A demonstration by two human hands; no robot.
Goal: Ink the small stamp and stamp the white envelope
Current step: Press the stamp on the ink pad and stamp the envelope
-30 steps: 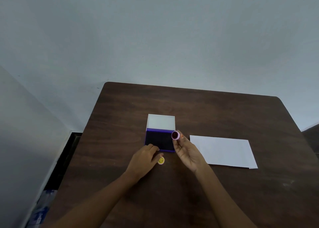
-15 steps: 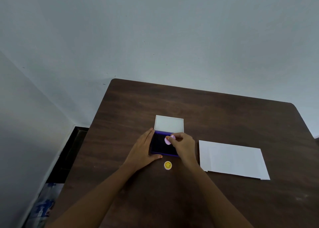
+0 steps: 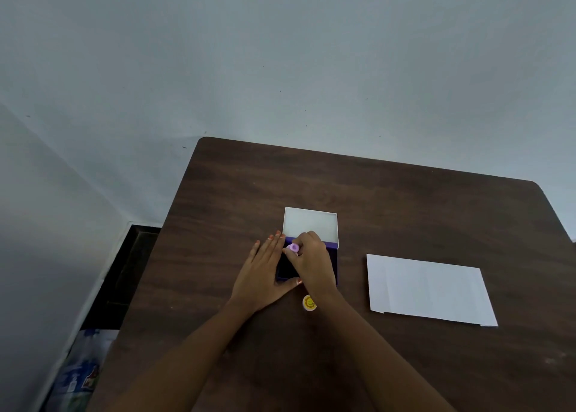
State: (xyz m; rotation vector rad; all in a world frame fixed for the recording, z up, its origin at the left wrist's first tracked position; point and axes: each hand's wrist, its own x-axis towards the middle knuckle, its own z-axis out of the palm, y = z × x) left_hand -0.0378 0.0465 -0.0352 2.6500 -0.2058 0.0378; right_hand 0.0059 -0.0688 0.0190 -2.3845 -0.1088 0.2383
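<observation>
Right hand (image 3: 311, 263) pinched by the fingertips on the small round lilac plastic stamp (image 3: 293, 248), pressing it face-down at the far-left part of the dark pad. Left hand (image 3: 263, 276) laid flat and spread, clamped on nothing, fingers along the left edge and thumb along the near edge of the open purple ink pad case (image 3: 333, 260), apparently steadying it. White inner lid (image 3: 310, 224) folded back on the far side.

Judged light, rigid and rather slick: best taken by the sides of the short barrel, away from the inked face. Barrel axis roughly upright, top cap toward the camera, printing face down and hidden.

Just near of the case, close beside the right wrist, a small round yellow smiley-face cap (image 3: 309, 303) lying on the dark brown wooden desk (image 3: 405, 199). Well apart to the right, the white rectangular paper envelope (image 3: 430, 290) lying flat, long axis left to right, slightly skewed, thin and likely to slide or crease under a careless press. No mark visible on it.
</observation>
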